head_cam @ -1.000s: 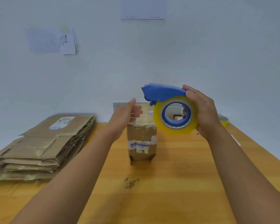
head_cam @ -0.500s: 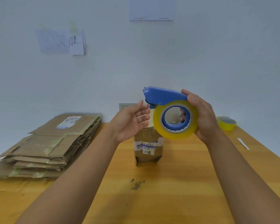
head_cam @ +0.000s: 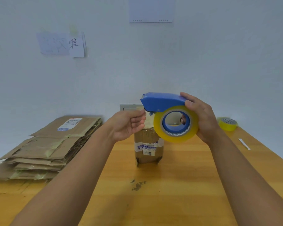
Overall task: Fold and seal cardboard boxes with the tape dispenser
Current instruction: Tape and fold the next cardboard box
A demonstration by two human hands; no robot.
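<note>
Dispenser (head_cam: 163, 101): light, rigid plastic, held above the counter (head_cam: 178, 185) in my right hand (head_cam: 203, 118), fingers curled round roll and housing. Left hand (head_cam: 129, 124): loosely curled, empty, fingertips at the tape end; film likely thin, clingy. Box (head_cam: 148, 150): upright mid-counter, light, dentable.

wall (head_cam: 219, 54): pale, even light | papers (head_cam: 62, 44) taped well above fingers | wooden table (head_cam: 178, 185) below fingers | wall socket (head_cam: 129, 107) behind fingers

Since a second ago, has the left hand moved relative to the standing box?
Yes. The left hand lifted off the box top toward the tape dispenser mouth, fingertips now near its blue nose.
</note>
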